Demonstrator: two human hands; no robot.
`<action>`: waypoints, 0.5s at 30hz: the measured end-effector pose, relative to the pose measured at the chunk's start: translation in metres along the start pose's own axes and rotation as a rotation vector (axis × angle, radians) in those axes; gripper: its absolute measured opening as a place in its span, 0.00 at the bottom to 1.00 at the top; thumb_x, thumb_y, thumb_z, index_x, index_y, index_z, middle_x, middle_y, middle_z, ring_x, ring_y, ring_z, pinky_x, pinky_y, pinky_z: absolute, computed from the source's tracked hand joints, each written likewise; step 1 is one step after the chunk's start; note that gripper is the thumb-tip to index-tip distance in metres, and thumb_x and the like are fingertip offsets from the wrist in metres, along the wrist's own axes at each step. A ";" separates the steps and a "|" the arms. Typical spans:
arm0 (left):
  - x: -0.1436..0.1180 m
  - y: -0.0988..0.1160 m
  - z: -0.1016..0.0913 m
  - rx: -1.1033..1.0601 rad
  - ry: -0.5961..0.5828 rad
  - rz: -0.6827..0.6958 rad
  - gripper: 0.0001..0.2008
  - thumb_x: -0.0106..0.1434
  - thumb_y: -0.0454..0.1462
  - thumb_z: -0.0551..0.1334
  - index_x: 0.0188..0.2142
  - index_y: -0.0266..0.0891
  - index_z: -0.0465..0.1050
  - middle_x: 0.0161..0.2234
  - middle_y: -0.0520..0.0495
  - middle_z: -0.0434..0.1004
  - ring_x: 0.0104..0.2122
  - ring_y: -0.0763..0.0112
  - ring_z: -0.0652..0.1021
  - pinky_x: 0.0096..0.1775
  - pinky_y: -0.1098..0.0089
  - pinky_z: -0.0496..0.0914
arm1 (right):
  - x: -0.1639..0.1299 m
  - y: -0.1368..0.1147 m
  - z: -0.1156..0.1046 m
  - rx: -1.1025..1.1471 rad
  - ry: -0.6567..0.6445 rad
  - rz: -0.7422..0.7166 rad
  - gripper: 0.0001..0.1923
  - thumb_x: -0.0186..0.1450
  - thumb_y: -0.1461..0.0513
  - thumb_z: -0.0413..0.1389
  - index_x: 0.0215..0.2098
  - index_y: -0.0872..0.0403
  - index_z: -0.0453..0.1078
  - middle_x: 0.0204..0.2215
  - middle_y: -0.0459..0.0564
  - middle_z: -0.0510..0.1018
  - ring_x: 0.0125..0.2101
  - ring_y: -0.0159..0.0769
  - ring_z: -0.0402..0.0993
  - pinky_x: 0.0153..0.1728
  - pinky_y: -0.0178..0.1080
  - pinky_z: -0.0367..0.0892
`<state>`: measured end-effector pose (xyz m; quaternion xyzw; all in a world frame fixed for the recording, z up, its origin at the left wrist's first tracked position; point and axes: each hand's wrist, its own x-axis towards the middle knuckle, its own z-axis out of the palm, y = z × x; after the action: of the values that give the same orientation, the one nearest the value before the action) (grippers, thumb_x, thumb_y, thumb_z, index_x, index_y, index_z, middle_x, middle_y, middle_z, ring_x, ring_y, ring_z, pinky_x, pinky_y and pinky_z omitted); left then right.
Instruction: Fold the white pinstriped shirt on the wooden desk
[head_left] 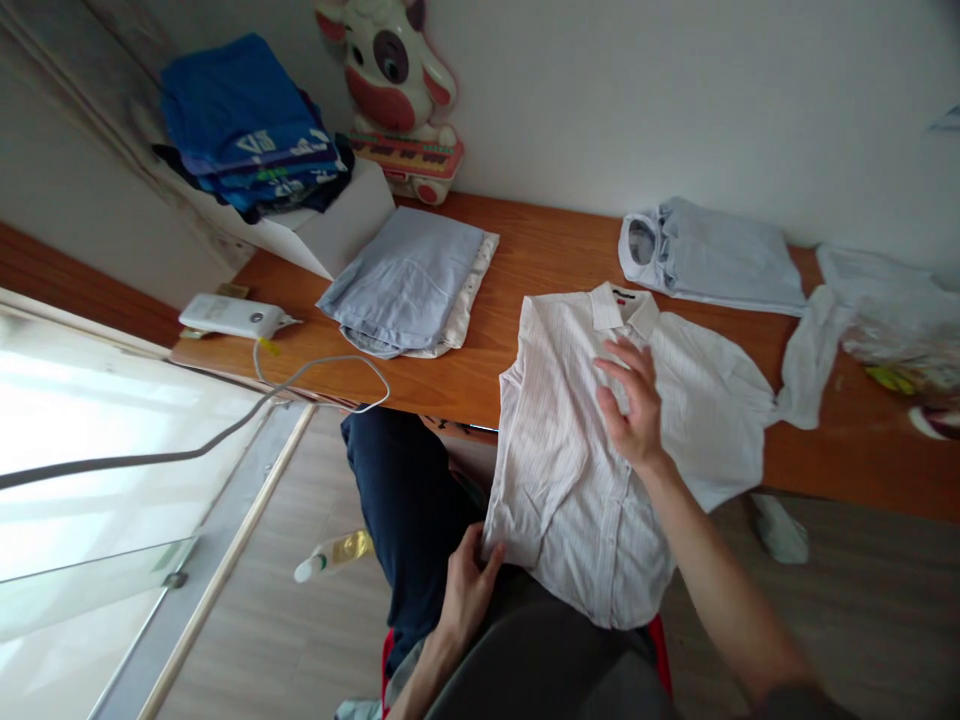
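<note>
- While only the head view is on offer, it shows plenty: a white pinstriped shirt (pixel 570 450) lies front-up on the wooden desk (pixel 517 300), collar at the far end, hem spilling over the near edge onto the person's lap.
- Right hand (pixel 634 405) rests flat on the chest of the shirt just below the collar, fingers loosely spread, palm down, not gripping anything.
- Left hand (pixel 465 590) is down at the near left corner of the hem, thumb and fingers pinching the fabric edge.
- Long axis runs from collar (far) to hem (near), tilted a little so the hem drifts left. One sleeve trails off to the right across the desk.
- Handling guess: thin cotton, light and floppy, zero stiffness, so it'll sag wherever it isn't supported. Looks like the best spots to grab are shoulder seams, collar or hem corners; a grab in the middle would just bunch it.
- Around it: folded light-blue shirt (pixel 712 255) far right, another folded bluish garment (pixel 409 285) to the left, a stack of blue clothes (pixel 247 125) on a white box far left, a cow toy (pixel 394 90) against the wall, a white gadget (pixel 232 317) with a cable at the left edge.
</note>
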<state>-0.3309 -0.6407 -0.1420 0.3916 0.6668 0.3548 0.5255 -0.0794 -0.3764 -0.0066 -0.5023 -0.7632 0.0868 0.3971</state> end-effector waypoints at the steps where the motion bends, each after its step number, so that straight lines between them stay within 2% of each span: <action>1: 0.003 0.003 -0.002 0.065 -0.019 0.021 0.22 0.70 0.51 0.66 0.54 0.38 0.75 0.41 0.44 0.82 0.37 0.61 0.78 0.40 0.67 0.69 | -0.020 0.004 -0.015 -0.019 0.048 0.042 0.20 0.76 0.50 0.49 0.62 0.41 0.73 0.66 0.50 0.73 0.71 0.57 0.63 0.74 0.73 0.46; 4: 0.013 0.010 -0.005 0.222 -0.060 0.088 0.20 0.72 0.49 0.64 0.56 0.40 0.74 0.45 0.40 0.83 0.41 0.57 0.81 0.43 0.63 0.71 | -0.067 0.032 -0.055 -0.109 0.172 0.167 0.19 0.75 0.50 0.50 0.58 0.42 0.75 0.61 0.55 0.77 0.67 0.58 0.70 0.70 0.73 0.57; 8: 0.032 0.012 -0.003 0.315 -0.067 0.133 0.18 0.71 0.46 0.64 0.55 0.41 0.74 0.46 0.39 0.84 0.45 0.53 0.83 0.47 0.59 0.73 | -0.100 0.100 -0.109 -0.203 0.276 0.243 0.18 0.73 0.49 0.54 0.57 0.41 0.76 0.57 0.58 0.79 0.61 0.57 0.75 0.64 0.68 0.68; 12: 0.055 0.008 -0.001 0.273 -0.055 0.167 0.25 0.68 0.47 0.66 0.61 0.40 0.70 0.55 0.35 0.82 0.54 0.49 0.82 0.56 0.52 0.73 | -0.104 0.181 -0.163 -0.338 0.306 0.372 0.20 0.71 0.46 0.56 0.57 0.40 0.76 0.53 0.62 0.81 0.56 0.60 0.78 0.59 0.62 0.71; 15: 0.074 0.006 -0.001 0.227 -0.069 0.145 0.31 0.64 0.51 0.69 0.61 0.39 0.70 0.55 0.35 0.82 0.56 0.47 0.81 0.58 0.48 0.74 | -0.089 0.225 -0.193 -0.394 0.229 0.484 0.27 0.70 0.42 0.54 0.60 0.45 0.73 0.54 0.68 0.80 0.53 0.59 0.79 0.55 0.58 0.72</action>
<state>-0.3416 -0.5724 -0.1680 0.5078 0.6542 0.3004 0.4732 0.2271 -0.3945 -0.0429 -0.7425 -0.5745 -0.0277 0.3433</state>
